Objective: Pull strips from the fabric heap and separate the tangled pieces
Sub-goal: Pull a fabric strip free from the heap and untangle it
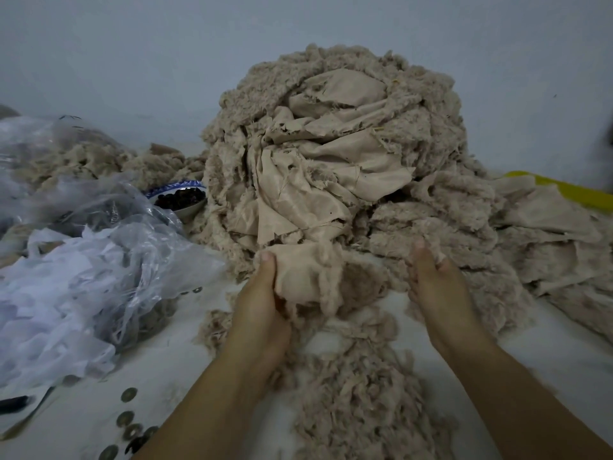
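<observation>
Left grip point(262, 312) is closed around a smooth beige piece point(305, 277) at the foot of the fabric heap point(331, 144), with the thumb on top. Right grip point(438, 290) pinches a fluffy strip point(428, 235) just beside it, the fingers curled into the pile. The heap stands tall on the white worktop point(547, 366), close to the wall. Loose shreds point(358, 400) lie between the two forearms. To the left are clear plastic bags point(99, 247), a blue-rimmed bowl point(175, 188) with dark contents, and some coins point(127, 419).
</observation>
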Available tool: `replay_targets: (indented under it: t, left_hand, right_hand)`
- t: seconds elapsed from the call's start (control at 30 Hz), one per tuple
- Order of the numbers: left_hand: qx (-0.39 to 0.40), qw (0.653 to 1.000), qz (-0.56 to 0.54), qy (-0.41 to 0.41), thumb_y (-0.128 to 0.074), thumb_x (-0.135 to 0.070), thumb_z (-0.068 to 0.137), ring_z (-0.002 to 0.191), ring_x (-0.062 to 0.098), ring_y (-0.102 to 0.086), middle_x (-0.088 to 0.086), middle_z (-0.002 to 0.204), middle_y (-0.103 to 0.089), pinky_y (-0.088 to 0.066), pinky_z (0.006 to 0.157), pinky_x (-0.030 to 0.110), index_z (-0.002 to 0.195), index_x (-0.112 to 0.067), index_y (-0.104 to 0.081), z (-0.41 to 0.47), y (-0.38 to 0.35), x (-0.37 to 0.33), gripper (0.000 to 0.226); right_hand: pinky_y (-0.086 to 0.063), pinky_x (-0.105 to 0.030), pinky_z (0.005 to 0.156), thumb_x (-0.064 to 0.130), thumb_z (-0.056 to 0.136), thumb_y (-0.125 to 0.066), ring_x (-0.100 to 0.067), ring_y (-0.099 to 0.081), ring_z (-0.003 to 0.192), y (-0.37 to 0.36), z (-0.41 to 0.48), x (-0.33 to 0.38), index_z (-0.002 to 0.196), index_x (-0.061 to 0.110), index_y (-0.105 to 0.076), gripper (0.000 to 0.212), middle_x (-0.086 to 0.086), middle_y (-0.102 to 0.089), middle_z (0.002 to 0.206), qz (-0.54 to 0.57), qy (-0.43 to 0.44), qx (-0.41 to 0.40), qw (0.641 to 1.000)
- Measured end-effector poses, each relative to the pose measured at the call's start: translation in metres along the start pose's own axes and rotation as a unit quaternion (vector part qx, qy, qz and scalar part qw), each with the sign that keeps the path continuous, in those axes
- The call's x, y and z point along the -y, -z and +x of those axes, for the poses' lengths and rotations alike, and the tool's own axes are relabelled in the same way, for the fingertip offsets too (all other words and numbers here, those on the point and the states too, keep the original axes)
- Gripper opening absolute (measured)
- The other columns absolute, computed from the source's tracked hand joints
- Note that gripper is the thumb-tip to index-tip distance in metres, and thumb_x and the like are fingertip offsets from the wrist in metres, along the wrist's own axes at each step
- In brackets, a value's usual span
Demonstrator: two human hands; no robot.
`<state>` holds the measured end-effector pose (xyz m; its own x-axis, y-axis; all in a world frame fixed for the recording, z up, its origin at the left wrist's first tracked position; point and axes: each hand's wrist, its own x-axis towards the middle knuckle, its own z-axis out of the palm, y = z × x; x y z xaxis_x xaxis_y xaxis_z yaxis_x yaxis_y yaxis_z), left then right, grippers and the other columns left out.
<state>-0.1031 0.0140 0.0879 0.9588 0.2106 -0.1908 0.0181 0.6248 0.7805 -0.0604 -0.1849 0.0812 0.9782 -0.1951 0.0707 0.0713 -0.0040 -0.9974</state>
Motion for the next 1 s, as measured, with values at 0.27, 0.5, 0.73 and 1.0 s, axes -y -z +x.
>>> replay_targets:
  t: [0.27, 0.5, 0.73, 1.0]
  left_hand:
    - [0.105, 0.981, -0.152, 0.056, -0.045, -0.041, 0.097, 0.118, 0.023, -0.065, 0.012, 0.131, -0.067, -0.060, 0.087, 0.035, 0.136, -0.009, -0.059, 0.001, 0.002, -0.007, 0.052]
    - [0.144, 0.968, -0.200, 0.054, -0.049, -0.036, 0.095, 0.115, 0.021, -0.068, 0.009, 0.128, -0.069, -0.054, 0.098, 0.038, 0.118, -0.008, -0.074, 0.002, 0.007, -0.012, 0.045]
    - [0.119, 0.985, -0.097, 0.080, -0.040, -0.062, 0.095, 0.110, 0.025, -0.070, 0.015, 0.123, -0.070, -0.058, 0.087, 0.034, 0.131, -0.005, -0.059, 0.007, 0.004, -0.007, 0.070]
    - [0.055, 0.997, 0.038, 0.042, -0.065, -0.008, 0.086, 0.047, 0.005, -0.047, -0.001, 0.060, -0.060, -0.041, 0.044, 0.016, 0.097, -0.005, -0.073, 0.008, -0.004, 0.009, 0.014]
  right_hand:
    - [-0.037, -0.017, 0.100, 0.088, 0.069, -0.054, 0.012, -0.036, 0.128, -0.021, -0.021, -0.007, 0.135, 0.060, -0.037, 0.074, 0.038, -0.037, 0.138, -0.151, 0.086, 0.217, 0.961]
    - [-0.050, -0.013, 0.068, 0.026, 0.097, -0.058, 0.002, -0.068, 0.081, -0.027, -0.029, -0.003, 0.086, 0.057, -0.067, 0.034, 0.019, -0.073, 0.085, -0.124, 0.056, 0.243, 0.960]
    - [-0.053, -0.030, 0.073, 0.028, 0.102, -0.051, -0.017, -0.065, 0.072, -0.020, -0.019, 0.004, 0.070, 0.016, -0.067, 0.038, -0.004, -0.062, 0.068, 0.132, -0.042, 0.222, 0.965]
    - [-0.058, -0.027, 0.079, 0.044, 0.083, -0.062, -0.016, -0.073, 0.099, -0.019, -0.023, 0.009, 0.097, 0.022, -0.081, 0.033, -0.006, -0.077, 0.103, 0.172, -0.074, 0.221, 0.957]
